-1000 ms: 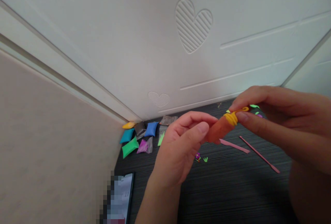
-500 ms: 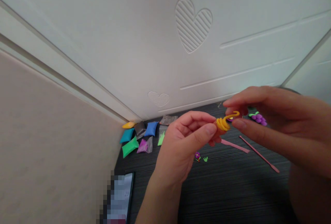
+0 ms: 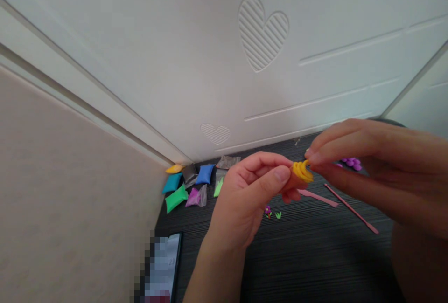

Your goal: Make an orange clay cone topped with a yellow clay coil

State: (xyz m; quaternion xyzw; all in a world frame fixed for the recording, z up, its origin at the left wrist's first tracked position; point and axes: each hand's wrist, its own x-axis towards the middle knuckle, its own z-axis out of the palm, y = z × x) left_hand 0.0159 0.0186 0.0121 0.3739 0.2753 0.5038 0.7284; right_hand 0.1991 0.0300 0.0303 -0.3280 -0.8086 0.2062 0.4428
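Between my hands is a coil of yellow modelling clay, wound in several loops, held above the dark table. My left hand pinches the coil's left side between thumb and fingers. At the coil's right, the fingertips of my right hand close on its thin loose end, which they mostly cover. Below the hands lie a pink flat modelling tool, partly hidden by my left fingers, and a thin pink stick tool.
Several clay packets, among them a blue packet and a green packet, lie at the table's back left. A small purple flower and green leaf piece lie mid-table. Purple clay balls show behind my right hand. A phone lies front left.
My right thumb and fingers have come together on the yellow strand's free end, which stuck out in a hook before. My left hand has stayed nearly still.
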